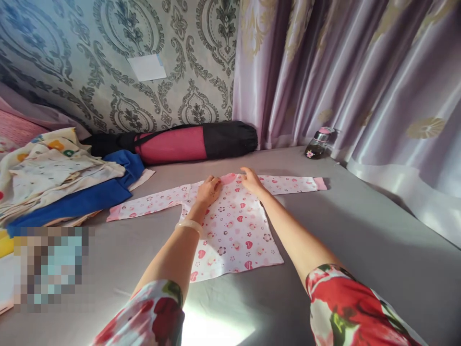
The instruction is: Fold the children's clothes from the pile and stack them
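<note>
A small long-sleeved shirt (230,235), white with pink hearts and flowers, lies spread on the grey bed sheet with both sleeves stretched out sideways. Its collar and cuffs are pink. My left hand (209,191) rests on the shirt just left of the collar, fingers slightly bent against the cloth; a pale bangle (189,225) circles that wrist. On the other side of the collar, my right hand (251,182) is at the shoulder, with its fingers apart and the index finger stretched out. Neither hand shows a fold of cloth gripped in it.
To the left lies a heap of clothes (54,168), with a blue garment (82,202) among them. A long black and dark red bag (173,144) lies along the patterned wall. A bottle with a pink top (317,144) stands near the curtain (345,72). The lower left corner is blurred.
</note>
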Motion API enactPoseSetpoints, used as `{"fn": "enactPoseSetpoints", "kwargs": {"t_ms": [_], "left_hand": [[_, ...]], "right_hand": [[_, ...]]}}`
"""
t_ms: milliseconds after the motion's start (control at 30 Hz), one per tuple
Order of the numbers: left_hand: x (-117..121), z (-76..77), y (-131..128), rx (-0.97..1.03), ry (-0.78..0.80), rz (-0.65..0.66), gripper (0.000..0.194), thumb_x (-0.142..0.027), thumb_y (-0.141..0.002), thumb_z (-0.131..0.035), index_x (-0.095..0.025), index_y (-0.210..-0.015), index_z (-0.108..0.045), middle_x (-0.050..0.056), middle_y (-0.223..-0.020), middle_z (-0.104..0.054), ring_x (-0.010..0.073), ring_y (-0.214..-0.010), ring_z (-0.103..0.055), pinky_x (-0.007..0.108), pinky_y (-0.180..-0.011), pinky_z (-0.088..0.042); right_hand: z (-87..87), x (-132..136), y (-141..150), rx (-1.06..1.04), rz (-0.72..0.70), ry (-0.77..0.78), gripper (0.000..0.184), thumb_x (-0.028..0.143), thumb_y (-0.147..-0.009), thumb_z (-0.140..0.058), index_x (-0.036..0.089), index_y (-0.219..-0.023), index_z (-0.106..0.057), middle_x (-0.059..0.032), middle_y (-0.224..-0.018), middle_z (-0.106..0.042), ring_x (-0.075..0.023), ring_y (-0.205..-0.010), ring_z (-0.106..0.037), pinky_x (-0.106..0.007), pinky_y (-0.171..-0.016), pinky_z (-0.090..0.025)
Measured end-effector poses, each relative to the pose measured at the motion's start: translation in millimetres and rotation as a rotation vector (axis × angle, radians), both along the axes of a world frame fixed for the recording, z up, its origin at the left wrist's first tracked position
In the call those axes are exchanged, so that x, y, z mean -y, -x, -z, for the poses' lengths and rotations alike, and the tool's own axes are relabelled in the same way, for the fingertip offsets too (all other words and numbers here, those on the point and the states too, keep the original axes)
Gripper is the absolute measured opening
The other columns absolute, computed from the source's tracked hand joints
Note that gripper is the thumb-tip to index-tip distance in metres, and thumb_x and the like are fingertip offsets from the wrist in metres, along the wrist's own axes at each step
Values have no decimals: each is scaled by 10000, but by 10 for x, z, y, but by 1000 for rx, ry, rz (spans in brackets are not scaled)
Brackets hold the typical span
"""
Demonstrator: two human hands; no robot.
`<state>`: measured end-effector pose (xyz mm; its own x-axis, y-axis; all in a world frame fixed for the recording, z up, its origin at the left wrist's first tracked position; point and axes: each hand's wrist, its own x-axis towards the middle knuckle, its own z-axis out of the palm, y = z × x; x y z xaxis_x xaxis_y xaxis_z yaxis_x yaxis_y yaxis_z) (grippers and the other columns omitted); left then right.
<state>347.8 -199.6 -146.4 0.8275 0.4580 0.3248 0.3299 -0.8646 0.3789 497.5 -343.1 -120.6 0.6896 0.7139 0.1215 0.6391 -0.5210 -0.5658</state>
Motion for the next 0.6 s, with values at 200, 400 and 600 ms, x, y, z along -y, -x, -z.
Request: {"fn": "enactPoseSetpoints", "kwargs": {"t_ms": [200, 400, 600], "left_hand": [[-21, 63, -42, -23, -118, 91, 326, -380, -948, -462, -235, -1119, -698, 86, -1103, -624, 237, -1040, -568, 364, -955, -453], [-11, 35, -34, -43, -104, 90, 367, -433, -937, -486, -229, -1166, -687, 104, -1108, -598, 248, -1036, -554, 399, -981, -442], [-30, 54, -36, -34, -100, 85, 355, -433, -916, -523, -243, -1167, -686, 88, -1114, -599, 243, -1048, -559, 383, -985, -445]], "right_hand": [[-1, 622, -228, 22, 184, 78, 470, 146, -965, -303, 134, -1380, -524, -100, -1410, -561, -183, -1297, -508, -301, -1096, -365], [178, 797, -133, 153, 170, 311, 499, 347, -1014, -267, 218, -1464, -437, -67, -1587, -330, -274, -1471, -234, -533, -1182, -188], [252, 764, -88, 179, 144, 387, 543, 402, -1021, -221, 222, -1518, -345, -66, -1622, -244, -293, -1491, -159, -547, -1185, -120]]}}
